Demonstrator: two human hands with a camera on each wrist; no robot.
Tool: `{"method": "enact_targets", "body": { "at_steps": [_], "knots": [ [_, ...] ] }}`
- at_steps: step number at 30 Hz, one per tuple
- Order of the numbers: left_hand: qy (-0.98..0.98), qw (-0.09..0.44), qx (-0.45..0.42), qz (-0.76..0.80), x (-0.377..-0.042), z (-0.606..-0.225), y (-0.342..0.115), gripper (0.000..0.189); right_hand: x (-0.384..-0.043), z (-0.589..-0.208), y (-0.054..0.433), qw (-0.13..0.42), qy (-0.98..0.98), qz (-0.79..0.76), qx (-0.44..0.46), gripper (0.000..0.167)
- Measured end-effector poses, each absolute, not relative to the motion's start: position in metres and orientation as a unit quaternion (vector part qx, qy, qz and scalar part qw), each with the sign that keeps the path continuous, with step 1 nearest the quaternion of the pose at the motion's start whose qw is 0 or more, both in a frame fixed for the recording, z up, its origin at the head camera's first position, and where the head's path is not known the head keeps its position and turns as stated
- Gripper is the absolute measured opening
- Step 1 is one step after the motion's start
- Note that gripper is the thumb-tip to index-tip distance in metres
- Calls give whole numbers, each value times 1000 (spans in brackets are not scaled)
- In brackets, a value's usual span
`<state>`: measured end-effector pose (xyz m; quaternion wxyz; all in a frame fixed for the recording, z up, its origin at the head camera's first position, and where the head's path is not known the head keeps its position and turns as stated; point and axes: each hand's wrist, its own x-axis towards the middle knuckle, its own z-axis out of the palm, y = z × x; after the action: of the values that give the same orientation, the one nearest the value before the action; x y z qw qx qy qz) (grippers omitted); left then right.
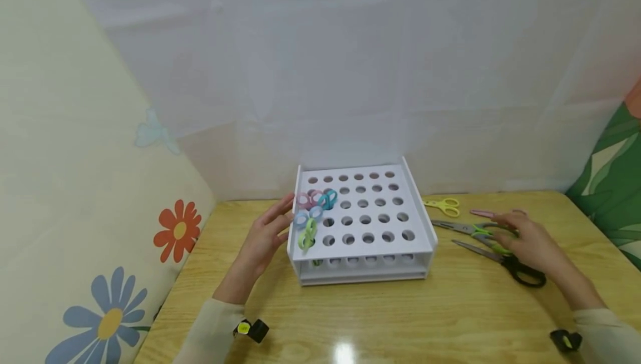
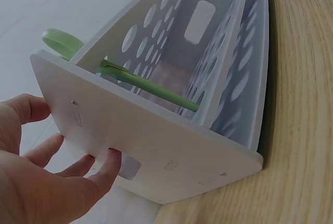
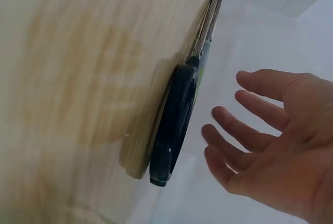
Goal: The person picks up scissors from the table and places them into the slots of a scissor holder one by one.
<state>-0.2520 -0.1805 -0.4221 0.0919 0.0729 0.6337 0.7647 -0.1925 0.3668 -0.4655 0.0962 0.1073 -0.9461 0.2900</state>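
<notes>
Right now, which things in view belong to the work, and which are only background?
Probably for the work:
white rack
scissors in its holes
yellow scissors
loose pink scissors
green-grey scissors
black scissors

Only background:
red wall flower
blue wall flower

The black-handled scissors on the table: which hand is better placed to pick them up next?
Probably the right hand: it is empty and close to the black-handled scissors. The left hand touches the left side of the white rack, so it would likely need to reach across.
</notes>
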Motion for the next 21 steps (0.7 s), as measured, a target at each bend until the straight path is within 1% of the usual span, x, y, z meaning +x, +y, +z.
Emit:
{"method": "enact_targets", "body": {
  "at_steps": [8,12,17,21],
  "knots": [
    [626,85,87,770,-253,-423,-179,50,-192,-467,377,36,-964,248,90,45],
    [629,86,88,767,-253,-424,-179,50,-192,-468,379,16,-972,222,78,45],
    [630,88,83,767,-252,-424,-179,50,-193,-470,380,22,-975,205,83,41],
    [629,87,85,768,-253,-424,-179,50,-194,-472,381,37,-972,207,101,34]
  ]
}}
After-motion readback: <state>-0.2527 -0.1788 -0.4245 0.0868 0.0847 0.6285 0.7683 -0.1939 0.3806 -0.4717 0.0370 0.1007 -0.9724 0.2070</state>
